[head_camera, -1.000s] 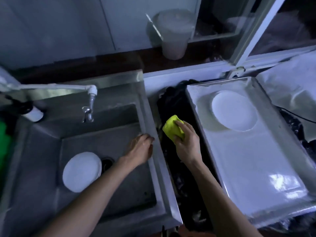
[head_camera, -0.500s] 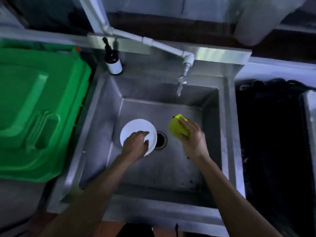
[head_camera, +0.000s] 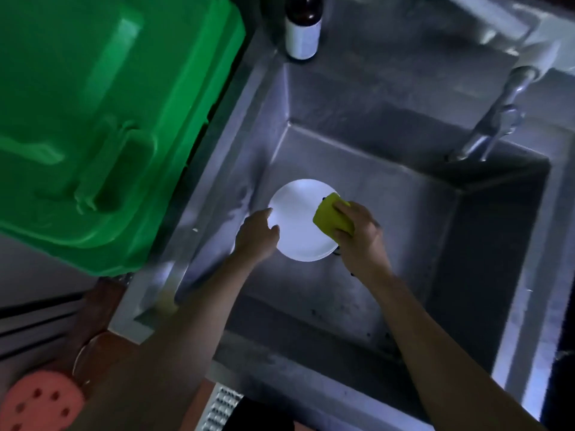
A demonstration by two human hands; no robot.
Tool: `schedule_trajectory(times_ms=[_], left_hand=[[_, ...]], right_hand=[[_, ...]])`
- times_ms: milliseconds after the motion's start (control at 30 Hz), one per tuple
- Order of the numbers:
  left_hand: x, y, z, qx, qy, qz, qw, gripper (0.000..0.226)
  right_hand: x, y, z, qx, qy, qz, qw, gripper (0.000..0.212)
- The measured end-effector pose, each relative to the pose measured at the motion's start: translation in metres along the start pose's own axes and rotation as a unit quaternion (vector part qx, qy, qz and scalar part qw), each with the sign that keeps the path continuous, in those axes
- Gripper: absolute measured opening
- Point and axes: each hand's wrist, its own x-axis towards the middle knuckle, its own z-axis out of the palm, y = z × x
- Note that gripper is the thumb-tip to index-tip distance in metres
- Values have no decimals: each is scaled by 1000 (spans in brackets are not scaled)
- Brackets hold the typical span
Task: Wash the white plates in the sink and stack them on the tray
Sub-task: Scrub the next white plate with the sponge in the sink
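The steel sink (head_camera: 389, 144) holds one white plate (head_camera: 300, 227), low on its left side. The left hand (head_camera: 256, 236) grasps the plate's left rim, thumb on its face. The right hand (head_camera: 361, 234) is clenched round a yellow sponge (head_camera: 331, 216), which presses on the plate's right edge. A tap (head_camera: 494, 119) hangs over the basin; a bottle (head_camera: 303, 29) stands at the back corner. A green bin (head_camera: 102, 119) sits left of the sink.

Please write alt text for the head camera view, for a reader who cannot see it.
In a steel sink, the left hand steadies a white plate while the right hand presses a yellow sponge on it. A green bin sits left; a bottle stands behind.
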Motion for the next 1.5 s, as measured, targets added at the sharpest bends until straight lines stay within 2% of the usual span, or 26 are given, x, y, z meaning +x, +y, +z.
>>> schedule_trajectory(times_ms=[233,400,567,800,1100,1233,1333,1500], left_hand=[[28,-18,22,-86,26,-38,995,35],[35,-25,40,-145,27,-56,987,42],[33,-24,49,-187,95,-70,975,31],[35,-17,54,-218,133,-102,962,14],[39,-11,52,-312,135,-182,923,39],[38,-11,54,-328,131,-192,915,37],[36,-13,56,-364,110,-222,898,39],[26,-12,54,-391,89,-240,884,23]], right_hand=[[25,22,35,3,-26,-12,1000,53],[29,34,40,9,-31,2,999,54],[30,42,38,0,-27,5,1000,53],[22,48,33,21,-38,30,999,54],[14,53,29,16,-33,38,999,54],[12,57,28,12,-34,48,998,55],[7,58,26,8,-31,48,998,55],[-5,56,21,22,-31,52,998,55]])
